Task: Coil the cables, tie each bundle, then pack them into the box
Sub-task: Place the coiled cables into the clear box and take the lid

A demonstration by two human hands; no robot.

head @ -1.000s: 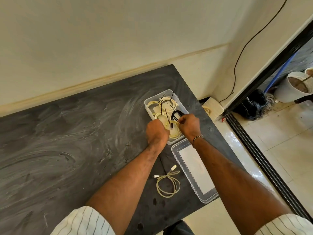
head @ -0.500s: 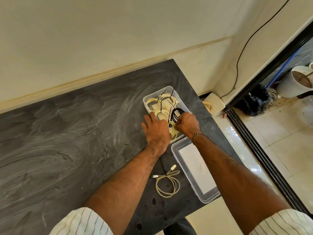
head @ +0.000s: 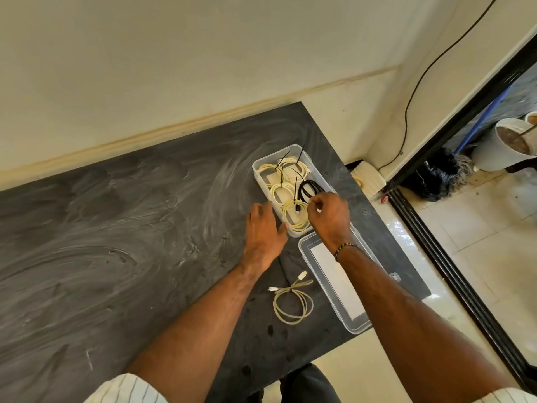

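One clear plastic box (head: 319, 175) on the dark table (head: 116, 228) holds four cream cable coils and one black coil (head: 309, 189), each tied; one cream coil (head: 293, 305) lies outside beside one lid (head: 325, 283). Left hand (head: 263, 228), fingers straight, touches the box wall. Right hand (head: 329, 215) pinches a white cable end.

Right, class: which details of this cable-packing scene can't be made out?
Head view:
- Right hand: curled fingers hide what it pinches over the box.
- Lid: right forearm covers part.
- Cable ties: too thin to count.
- Loose coil: any tie too small to see.
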